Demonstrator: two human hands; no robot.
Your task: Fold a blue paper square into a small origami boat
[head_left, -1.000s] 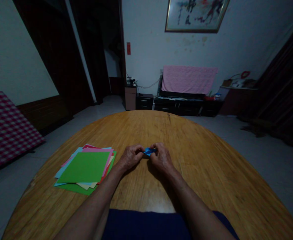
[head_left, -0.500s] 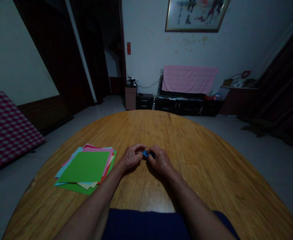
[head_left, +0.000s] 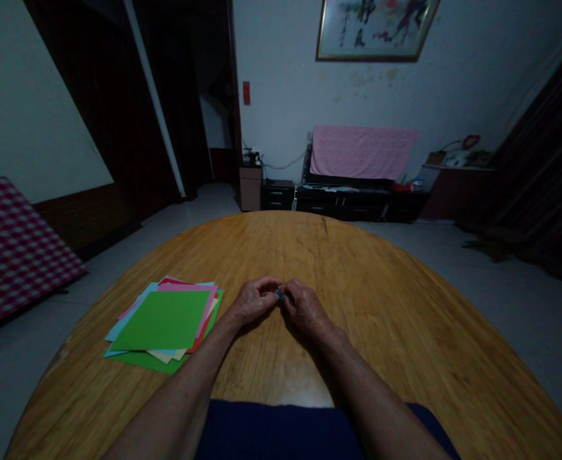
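Between my two hands, over the middle of the table, is a small folded piece of blue paper (head_left: 280,294). Most of it is hidden by my fingers. My left hand (head_left: 255,300) pinches it from the left, thumb and forefinger closed at its edge. From the other side my right hand (head_left: 304,305) grips it, with the fingers curled over the top. The fingertips of both hands nearly meet around the paper. Left of my left forearm lies a loose stack of coloured paper sheets (head_left: 161,319), a green one on top.
The round wooden table (head_left: 381,306) spreads out on all sides of my hands. Beyond it, a pink cloth (head_left: 362,152) hangs above a low black cabinet (head_left: 343,203). A red checked cloth (head_left: 17,249) is at the far left.
My right hand has shifted slightly left, closer to my left hand. Less of the blue paper shows between the fingers now. The stack of sheets is unchanged.
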